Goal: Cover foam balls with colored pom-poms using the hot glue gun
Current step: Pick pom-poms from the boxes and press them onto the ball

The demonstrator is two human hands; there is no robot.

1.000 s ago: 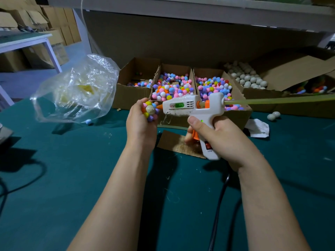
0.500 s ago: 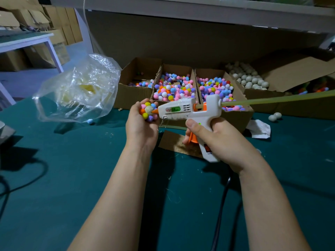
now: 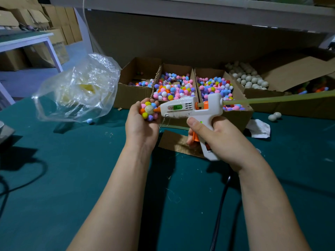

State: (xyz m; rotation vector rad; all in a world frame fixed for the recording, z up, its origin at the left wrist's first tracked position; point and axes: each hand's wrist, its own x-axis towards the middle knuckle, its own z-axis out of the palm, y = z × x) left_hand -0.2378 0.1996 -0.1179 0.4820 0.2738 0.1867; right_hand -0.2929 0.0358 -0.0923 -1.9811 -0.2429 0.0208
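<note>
My left hand (image 3: 141, 127) grips a foam ball (image 3: 149, 109) that is partly covered with colored pom-poms, a bare whitish patch facing right. My right hand (image 3: 217, 138) holds the white hot glue gun (image 3: 192, 109) by its handle, fingers on the orange trigger. The gun's orange nozzle touches the bare patch of the ball. A long greenish glue stick (image 3: 279, 99) sticks out of the gun's back to the right. Behind the hands stand cardboard boxes of pom-poms (image 3: 174, 87) and a box of bare foam balls (image 3: 248, 78).
A crumpled clear plastic bag (image 3: 76, 89) stands at the left on the green table (image 3: 72, 187). The gun's black cord (image 3: 220, 211) runs toward me. A cardboard scrap (image 3: 174, 142) lies under the hands. Two loose foam balls (image 3: 274, 116) and white paper (image 3: 259, 128) lie at the right.
The glue gun has moved left and its nozzle has reached the bare patch of the ball. My left hand has dropped slightly with the ball.
</note>
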